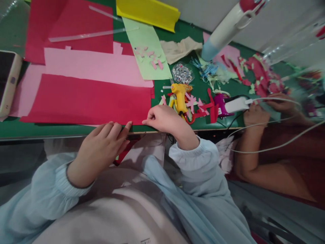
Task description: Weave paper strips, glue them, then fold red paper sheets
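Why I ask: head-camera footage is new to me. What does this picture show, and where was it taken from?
There is no machine here: these are a person's own bare hands, seen from a camera worn on the head, looking forward and down. On the green table lies a red sheet. The left hand rests its fingers at the near edge; the right hand has its fingers pinched together farther right, though whether they grip it is hard to tell. Around it are a pink sheet, a pale green sheet and a yellow glue gun. The hands at far right belong to another person.
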Tool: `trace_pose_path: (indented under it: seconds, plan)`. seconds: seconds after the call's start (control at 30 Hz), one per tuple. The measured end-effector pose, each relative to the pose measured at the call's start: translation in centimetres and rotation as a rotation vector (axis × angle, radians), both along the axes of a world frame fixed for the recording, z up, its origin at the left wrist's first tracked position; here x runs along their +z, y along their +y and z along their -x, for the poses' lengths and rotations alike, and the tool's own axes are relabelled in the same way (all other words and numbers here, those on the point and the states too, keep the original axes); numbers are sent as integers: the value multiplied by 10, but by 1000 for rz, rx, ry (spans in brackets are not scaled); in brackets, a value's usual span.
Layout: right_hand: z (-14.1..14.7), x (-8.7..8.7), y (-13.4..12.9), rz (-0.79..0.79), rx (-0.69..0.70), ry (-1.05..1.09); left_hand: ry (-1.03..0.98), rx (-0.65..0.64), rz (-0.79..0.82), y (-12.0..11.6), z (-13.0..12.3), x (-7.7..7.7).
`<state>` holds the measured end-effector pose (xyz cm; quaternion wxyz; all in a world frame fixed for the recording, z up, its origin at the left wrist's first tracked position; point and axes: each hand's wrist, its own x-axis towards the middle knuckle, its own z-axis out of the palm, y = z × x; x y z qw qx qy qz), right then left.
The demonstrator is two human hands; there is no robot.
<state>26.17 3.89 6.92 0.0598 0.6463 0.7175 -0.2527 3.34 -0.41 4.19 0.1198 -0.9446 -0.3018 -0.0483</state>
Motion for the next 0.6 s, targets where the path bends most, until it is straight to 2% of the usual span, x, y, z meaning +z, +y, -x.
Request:
trace_pose_path:
  seconds: [0.4,0.6]
  plan:
    - [6,6,0,22,6,-57,50,30,9,-4,-2,3]
    - [9,6,-2,-16,18,-54,119,73,27,-2,-14,6]
